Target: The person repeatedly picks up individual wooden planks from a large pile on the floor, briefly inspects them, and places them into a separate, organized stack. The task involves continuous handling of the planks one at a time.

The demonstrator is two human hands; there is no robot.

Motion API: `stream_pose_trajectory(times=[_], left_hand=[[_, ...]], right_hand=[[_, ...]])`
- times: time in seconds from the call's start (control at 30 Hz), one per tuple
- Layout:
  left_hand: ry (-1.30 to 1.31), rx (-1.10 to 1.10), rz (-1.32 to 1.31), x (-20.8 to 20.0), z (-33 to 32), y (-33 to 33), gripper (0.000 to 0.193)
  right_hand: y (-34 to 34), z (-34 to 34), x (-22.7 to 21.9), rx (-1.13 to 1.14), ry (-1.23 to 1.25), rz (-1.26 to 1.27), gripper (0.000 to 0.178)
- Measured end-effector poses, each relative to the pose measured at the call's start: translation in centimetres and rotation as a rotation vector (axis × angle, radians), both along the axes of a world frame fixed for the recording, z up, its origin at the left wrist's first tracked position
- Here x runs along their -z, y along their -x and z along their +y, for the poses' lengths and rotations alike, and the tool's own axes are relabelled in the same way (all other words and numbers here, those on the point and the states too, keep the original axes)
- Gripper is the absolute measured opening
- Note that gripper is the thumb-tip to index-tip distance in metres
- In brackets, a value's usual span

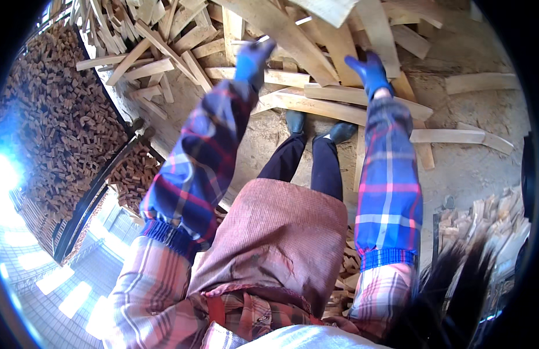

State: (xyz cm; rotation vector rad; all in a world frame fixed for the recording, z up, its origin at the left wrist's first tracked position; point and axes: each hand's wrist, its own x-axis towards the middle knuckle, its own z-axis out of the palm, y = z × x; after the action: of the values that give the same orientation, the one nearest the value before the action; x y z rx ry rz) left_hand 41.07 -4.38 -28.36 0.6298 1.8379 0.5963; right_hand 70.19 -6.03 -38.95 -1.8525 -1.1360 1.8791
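Note:
My left hand (253, 58), in a blue glove, reaches into a heap of pale wooden planks (292, 35). It hovers over a short flat plank (281, 77), and its fingers are blurred, so a grip is not clear. My right hand (369, 71), also gloved in blue, is stretched out with thumb and fingers apart. It is just above a long plank (333, 109) lying across the ground. Both forearms wear blue plaid sleeve covers.
A big stack of small wooden blocks (60, 122) sits behind a dark metal frame (101, 180) at left. More short offcuts (484, 218) lie at lower right. My dark shoes (295, 121) stand on the dirt floor (473, 168) at the heap's edge.

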Motion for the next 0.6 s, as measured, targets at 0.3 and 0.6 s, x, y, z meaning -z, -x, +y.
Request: stream_pose_trajectory(times=[0.3,0.6], left_hand=[[-0.010,0.184,-0.300,0.2,5.5,-2.5,0.033],[-0.063,0.062,0.003,-16.5,-4.3,-3.3,0.034]], right_hand=[[-0.8,-1.8,0.6,-0.432,-0.248,-0.560,0.065],[-9.6,-9.3,-17.7,-0.418,-0.386,-1.047,0.012]])
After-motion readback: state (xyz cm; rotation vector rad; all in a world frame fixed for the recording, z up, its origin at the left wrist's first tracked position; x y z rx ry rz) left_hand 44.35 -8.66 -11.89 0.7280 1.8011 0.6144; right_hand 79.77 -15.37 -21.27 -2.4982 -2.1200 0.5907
